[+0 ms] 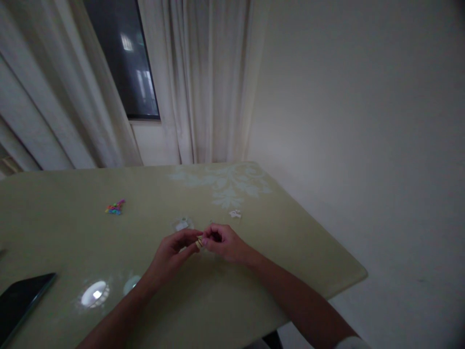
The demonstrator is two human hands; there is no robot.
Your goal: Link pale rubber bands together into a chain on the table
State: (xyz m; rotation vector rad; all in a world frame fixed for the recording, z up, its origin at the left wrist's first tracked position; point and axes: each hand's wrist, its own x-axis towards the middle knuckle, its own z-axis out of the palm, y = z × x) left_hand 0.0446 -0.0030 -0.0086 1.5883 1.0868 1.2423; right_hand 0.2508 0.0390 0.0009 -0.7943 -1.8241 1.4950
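My left hand (177,249) and my right hand (225,244) meet over the middle of the table. Between their fingertips is a small yellowish piece (199,243) with a dark line on it; its kind is too small to make out. The left thumb and fingers pinch it from the left. From the right, the curled fingers and thumb of my right hand press against its edge. Just beyond my left hand lies a small clear plastic bag (183,223) with something whitish in it. A small white piece with dark marks (235,214) lies past my right hand.
A little heap of bright coloured pieces (115,207) lies farther left on the glossy table (152,194). A dark flat device (25,300) rests at the left front edge. Curtains (196,87) hang behind the table, and a wall (356,121) stands to the right.
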